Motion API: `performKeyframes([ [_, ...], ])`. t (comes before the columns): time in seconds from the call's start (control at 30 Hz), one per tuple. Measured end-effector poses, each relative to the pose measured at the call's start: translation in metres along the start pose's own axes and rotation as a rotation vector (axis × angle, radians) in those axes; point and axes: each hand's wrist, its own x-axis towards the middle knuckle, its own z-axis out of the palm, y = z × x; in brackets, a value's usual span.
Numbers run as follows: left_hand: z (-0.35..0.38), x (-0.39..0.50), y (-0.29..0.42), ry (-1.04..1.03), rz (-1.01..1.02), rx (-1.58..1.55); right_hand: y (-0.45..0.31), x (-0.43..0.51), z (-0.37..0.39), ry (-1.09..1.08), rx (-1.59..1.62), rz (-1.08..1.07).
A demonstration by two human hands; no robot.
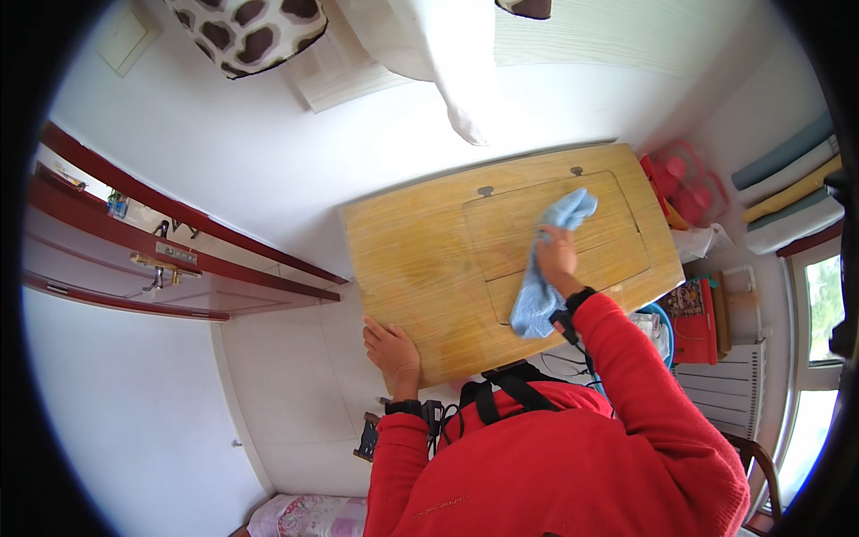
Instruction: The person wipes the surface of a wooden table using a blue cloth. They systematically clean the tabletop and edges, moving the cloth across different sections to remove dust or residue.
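Observation:
A worn yellow wooden tabletop (416,262) spans the middle of the view. A hinged rectangular panel (523,221) is set into its right half, with two dark metal hinges (486,192) along the far side. My right hand (557,255) grips a light blue cloth (535,309), which lies bunched lengthwise across the panel and reaches towards the near edge. Some of the fingers are hidden by the hand's back. At the table's near left corner, my left hand (392,352) rests palm down with fingers apart, holding no loose thing.
An open door (100,248) stands left, with a handle (161,265). Right of the table are red bags (684,184), a blue bin (664,329), a red box (694,322) and a radiator (721,386). Rolled fabrics (792,188) are stacked beside the window. A white curtain (456,80) hangs beyond the table.

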Motion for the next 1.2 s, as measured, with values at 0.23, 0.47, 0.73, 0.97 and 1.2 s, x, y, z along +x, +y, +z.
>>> performKeyframes([
  [0.23, 0.0, 0.002, 0.001, -0.026, -0.014, -0.004, -0.116, -0.094, 0.047, -0.485, 0.138, -0.611],
  [0.47, -0.002, 0.001, 0.003, -0.008, -0.021, -0.038, -0.109, -0.084, 0.029, -0.585, 0.141, -0.76],
  [0.73, -0.003, 0.0, 0.003, -0.017, 0.003, -0.027, 0.047, -0.004, -0.043, -0.223, -0.126, -0.272],
  [0.97, -0.004, 0.0, 0.004, -0.066, -0.026, -0.015, 0.164, -0.005, -0.123, 0.093, -0.271, 0.236],
  [1.2, -0.004, -0.001, 0.005, -0.053, -0.024, -0.081, 0.092, -0.03, -0.076, -0.111, -0.114, -0.21],
])
